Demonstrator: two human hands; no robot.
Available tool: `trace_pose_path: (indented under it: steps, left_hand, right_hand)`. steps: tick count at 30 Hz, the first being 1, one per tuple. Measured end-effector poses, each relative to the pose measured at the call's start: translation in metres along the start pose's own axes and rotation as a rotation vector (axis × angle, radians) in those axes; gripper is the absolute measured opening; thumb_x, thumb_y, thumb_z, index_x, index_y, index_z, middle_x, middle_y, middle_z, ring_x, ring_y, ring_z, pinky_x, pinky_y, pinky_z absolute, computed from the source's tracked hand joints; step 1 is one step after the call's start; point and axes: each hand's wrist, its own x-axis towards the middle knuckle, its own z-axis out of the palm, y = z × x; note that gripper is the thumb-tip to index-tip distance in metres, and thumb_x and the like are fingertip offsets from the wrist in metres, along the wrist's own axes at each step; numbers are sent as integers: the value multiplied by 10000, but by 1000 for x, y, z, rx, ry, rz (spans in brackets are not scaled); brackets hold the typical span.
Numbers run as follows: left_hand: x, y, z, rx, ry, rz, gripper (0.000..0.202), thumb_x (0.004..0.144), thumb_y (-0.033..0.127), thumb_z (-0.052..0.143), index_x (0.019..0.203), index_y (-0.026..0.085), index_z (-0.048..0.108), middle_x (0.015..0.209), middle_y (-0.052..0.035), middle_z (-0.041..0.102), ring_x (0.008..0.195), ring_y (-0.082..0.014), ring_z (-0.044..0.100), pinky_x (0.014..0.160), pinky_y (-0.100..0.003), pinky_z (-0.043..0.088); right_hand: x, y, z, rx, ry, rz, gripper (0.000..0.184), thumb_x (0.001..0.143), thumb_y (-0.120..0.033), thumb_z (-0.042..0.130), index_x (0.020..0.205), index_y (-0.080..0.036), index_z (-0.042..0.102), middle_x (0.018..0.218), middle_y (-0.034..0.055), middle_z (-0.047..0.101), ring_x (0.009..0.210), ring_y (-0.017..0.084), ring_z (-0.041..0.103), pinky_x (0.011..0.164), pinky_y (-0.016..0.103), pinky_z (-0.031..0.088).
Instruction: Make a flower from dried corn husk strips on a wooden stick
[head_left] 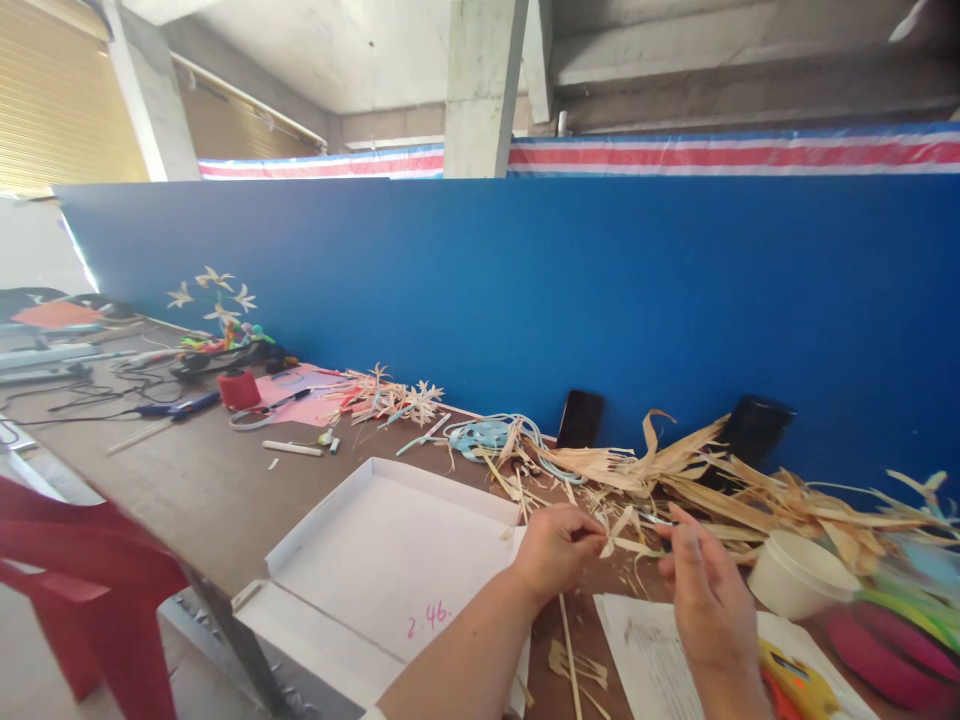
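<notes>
My left hand [559, 548] is closed in a pinch over the table, its fingertips on a small pale flower [616, 532] made of dried husk strips with pointed petals. Just right of it, my right hand [711, 605] is closed around a thin tool [655, 518] with a metal tip; its handle is mostly hidden by the fingers, so its exact kind does not show. The tip points toward the flower. Dried corn husks [645, 462] lie behind both hands. Below them is a thin stick [570, 655].
An open white box [390, 530] lies left of my hands. Printed paper [649, 650], a white tub [799, 575], a yellow tool [795, 680] and a magenta roll [892, 645] sit at right. A phone [580, 420] leans on the blue partition [480, 300]. A red chair [97, 590] stands left.
</notes>
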Motion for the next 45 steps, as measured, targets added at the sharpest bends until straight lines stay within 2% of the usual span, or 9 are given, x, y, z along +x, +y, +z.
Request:
trace_pose_path:
  steps: [5,11,16,21,24,27,30,39,45]
  left_hand:
    - [1,-5,4,-91,40,-110,79,696,179,615,711,166,691,706,-25,666,684,-120,589,640,-198,444]
    - [1,-8,6,-194,28,-254,110,671,237,634,716,150,686,657,-21,636,614,-112,566,569,-192,447]
    - [1,-5,7,-312,0,-363,159,637,275,654,710,134,675,617,-5,600,541,-93,528,511,-190,443]
    - [2,-6,6,-430,2,-428,204,618,305,675,697,119,653,569,5,564,505,-84,498,486,-194,430]
    - [4,-6,3,-432,7,-412,213,608,310,692,693,117,654,582,6,555,511,-78,482,485,-189,408]
    - [4,-3,0,-396,43,-319,195,594,294,714,668,122,660,674,-4,558,563,-72,479,513,-182,394]
    - [5,2,-3,-363,69,-242,176,595,284,722,651,128,663,683,0,535,601,-72,473,546,-178,382]
    - [2,-10,4,-292,57,-240,220,593,296,729,722,142,639,688,15,553,581,-70,455,546,-179,368]
    - [3,0,1,-243,46,-206,219,603,289,726,757,147,663,758,-4,573,627,-82,489,589,-186,402]
  right_hand:
    - [0,4,4,232,-9,105,494,739,-496,553,1139,-205,553,902,35,608,540,83,423,463,198,355]
    - [-1,13,6,169,-153,162,441,712,-453,594,1076,-204,595,532,-51,493,492,109,409,448,218,327]
    - [-2,12,11,204,-230,272,400,643,-414,650,976,-192,628,566,-39,532,484,110,420,429,222,319]
    - [-8,3,15,224,-402,348,339,617,-355,661,913,-190,650,691,0,611,520,118,478,431,218,334]
    - [-12,0,16,204,-496,358,374,616,-346,667,962,-205,648,870,26,645,578,125,521,457,221,366]
    - [-12,1,18,119,-516,316,366,642,-397,653,945,-192,662,671,0,626,508,115,482,447,224,352]
    - [-10,3,20,14,-454,270,356,657,-456,627,880,-185,685,459,-39,517,426,109,415,430,234,330]
    - [-8,8,19,-176,-375,188,429,657,-546,585,889,-201,694,440,-36,529,434,137,449,451,251,347]
    - [-7,11,18,-203,-357,181,432,676,-557,564,905,-210,682,446,-39,516,453,140,440,463,255,341]
